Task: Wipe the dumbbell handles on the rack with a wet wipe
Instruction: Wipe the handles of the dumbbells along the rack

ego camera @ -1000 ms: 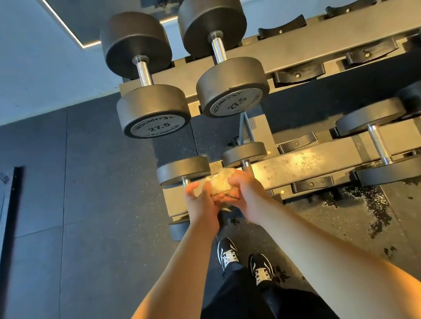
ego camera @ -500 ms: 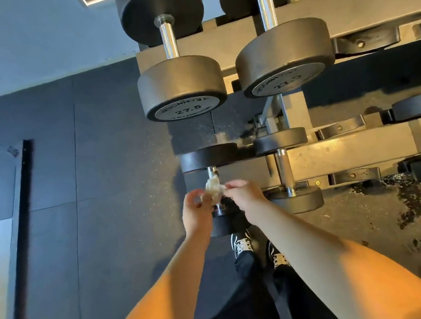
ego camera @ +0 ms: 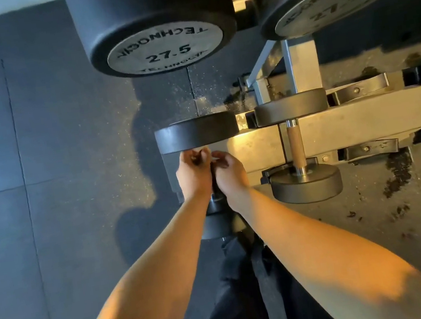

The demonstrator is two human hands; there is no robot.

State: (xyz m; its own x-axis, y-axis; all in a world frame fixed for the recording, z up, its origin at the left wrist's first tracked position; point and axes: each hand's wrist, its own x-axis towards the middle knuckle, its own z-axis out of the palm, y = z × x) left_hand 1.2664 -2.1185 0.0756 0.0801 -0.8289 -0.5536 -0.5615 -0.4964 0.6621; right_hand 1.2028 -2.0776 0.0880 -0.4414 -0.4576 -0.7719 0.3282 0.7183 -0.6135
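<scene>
Both hands (ego camera: 211, 171) hide the handle, apparently gripping; 27.5 dumbbell (ego camera: 155, 24) overhead.

- Small black dumbbell (ego camera: 197, 132) lies at the lower rack's (ego camera: 363, 121) left end, handle hidden behind the hands.
- Neighbouring dumbbell (ego camera: 296, 145) just right, handle bare.
- Wet wipe: possibly between the fingers, unclear.

We note bare forearms, no sleeves, watch or rings on the left hand (ego camera: 194, 173) or right hand (ego camera: 229, 171); black trousers (ego camera: 254, 304) below.
</scene>
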